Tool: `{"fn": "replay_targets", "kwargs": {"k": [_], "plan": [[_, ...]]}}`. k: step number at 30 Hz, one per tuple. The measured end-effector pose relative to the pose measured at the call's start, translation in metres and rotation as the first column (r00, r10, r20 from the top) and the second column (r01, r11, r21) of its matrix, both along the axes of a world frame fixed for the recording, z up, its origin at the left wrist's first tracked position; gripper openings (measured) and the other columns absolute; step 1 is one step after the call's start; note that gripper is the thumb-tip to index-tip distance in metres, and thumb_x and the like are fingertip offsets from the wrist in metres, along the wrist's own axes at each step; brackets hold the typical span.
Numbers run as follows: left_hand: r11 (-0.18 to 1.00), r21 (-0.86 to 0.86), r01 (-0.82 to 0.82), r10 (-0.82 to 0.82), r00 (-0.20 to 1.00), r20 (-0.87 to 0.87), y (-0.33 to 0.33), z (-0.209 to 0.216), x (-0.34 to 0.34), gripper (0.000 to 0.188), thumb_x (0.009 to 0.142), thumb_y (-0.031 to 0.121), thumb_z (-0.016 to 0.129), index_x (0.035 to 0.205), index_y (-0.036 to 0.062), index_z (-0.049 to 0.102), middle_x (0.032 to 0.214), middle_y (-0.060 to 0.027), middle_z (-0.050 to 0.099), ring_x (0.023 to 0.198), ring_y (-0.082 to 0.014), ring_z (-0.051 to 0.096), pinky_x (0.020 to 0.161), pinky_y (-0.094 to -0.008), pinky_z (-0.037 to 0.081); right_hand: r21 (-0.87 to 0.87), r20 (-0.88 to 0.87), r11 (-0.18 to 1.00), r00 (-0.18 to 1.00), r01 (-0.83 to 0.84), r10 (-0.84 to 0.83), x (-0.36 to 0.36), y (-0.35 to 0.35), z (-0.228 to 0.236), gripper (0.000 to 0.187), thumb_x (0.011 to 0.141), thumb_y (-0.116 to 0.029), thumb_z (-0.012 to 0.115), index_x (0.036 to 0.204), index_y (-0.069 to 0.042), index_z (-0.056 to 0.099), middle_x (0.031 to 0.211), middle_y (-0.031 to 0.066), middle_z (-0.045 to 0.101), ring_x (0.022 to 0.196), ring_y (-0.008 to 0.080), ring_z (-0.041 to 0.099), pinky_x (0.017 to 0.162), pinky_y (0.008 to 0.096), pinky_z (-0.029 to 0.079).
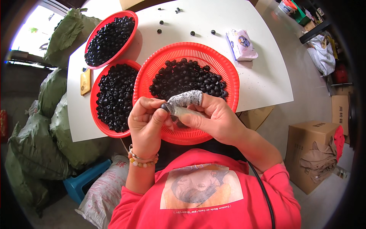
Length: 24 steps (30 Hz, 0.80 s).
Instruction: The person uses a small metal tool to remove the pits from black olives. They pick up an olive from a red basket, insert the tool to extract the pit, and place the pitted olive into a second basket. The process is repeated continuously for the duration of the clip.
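Note:
Over the near side of a red slotted plastic basket [233, 72], both my hands meet. My left hand [146, 120] pinches a small round black plastic part [164, 107] between thumb and fingers. A slim tool with a pale, translucent handle [186, 111] is gripped in my right hand [217, 116], its end against the black part. Grey knitted fabric [187, 98] wraps my right index finger. The tool's tip is too small to make out clearly. Many similar hollow black parts [187, 78] lie heaped in the basket below.
Two red bowls, one farther back [134, 28] and one nearer [100, 124], hold more black parts on the white table [263, 86]. A tissue pack [244, 45] and a yellow object [85, 82] lie there. Sacks [36, 149], a blue stool [85, 179] and a carton [305, 149] flank me.

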<state>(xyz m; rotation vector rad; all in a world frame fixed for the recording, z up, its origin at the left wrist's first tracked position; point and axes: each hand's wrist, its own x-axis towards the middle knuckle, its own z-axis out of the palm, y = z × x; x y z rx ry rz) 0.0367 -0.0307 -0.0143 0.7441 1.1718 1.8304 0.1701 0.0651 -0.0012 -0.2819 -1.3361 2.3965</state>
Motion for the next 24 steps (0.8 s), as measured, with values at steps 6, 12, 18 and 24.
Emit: {"fn": "replay_targets", "kwargs": {"k": [6,12,18,24], "plan": [[0.989,0.064,0.134,-0.147,0.943,0.298,-0.001,-0.001,-0.005,0.012,0.083,0.009,0.051,0.091,0.0029,0.045,0.074,-0.0105,0.054,0.050,-0.0090,0.048,0.044,-0.0214,0.043,-0.002,0.156,0.995,0.983,0.097,-0.096,0.000,0.006,0.001,0.025,0.083,-0.012,0.052,0.104,0.000,0.049,0.094,0.0032,0.055,0.087,0.0073,0.050,0.077,0.0221,0.042],[0.973,0.126,0.195,-0.228,0.912,0.340,0.001,-0.003,0.000,0.008,0.086,0.010,0.046,0.089,0.0035,0.043,0.072,-0.0108,0.054,0.045,-0.0090,0.044,0.037,-0.0208,0.039,-0.045,0.052,0.992,0.992,0.118,-0.116,-0.005,0.002,0.000,0.028,0.081,-0.014,0.056,0.103,0.002,0.049,0.090,0.0038,0.056,0.079,0.0063,0.051,0.070,0.0211,0.043],[0.960,0.083,0.268,-0.280,0.905,0.322,0.001,0.002,0.009,0.010,0.087,0.019,0.045,0.089,0.0098,0.043,0.063,-0.0024,0.045,0.042,-0.0039,0.034,0.033,-0.0145,0.031,-0.003,0.074,0.993,0.990,0.117,-0.116,-0.010,0.005,-0.001,0.025,0.082,-0.013,0.054,0.102,0.002,0.049,0.088,0.0034,0.056,0.077,0.0064,0.052,0.069,0.0210,0.043],[0.958,0.145,0.247,-0.286,0.844,0.454,0.001,0.000,-0.003,0.009,0.089,0.017,0.040,0.090,0.0087,0.044,0.068,-0.0053,0.048,0.047,-0.0057,0.040,0.037,-0.0168,0.033,0.062,0.071,0.996,0.995,0.064,-0.069,-0.001,0.006,0.003,0.024,0.084,-0.011,0.050,0.104,0.002,0.050,0.092,0.0031,0.056,0.086,0.0072,0.050,0.076,0.0227,0.042]]}}
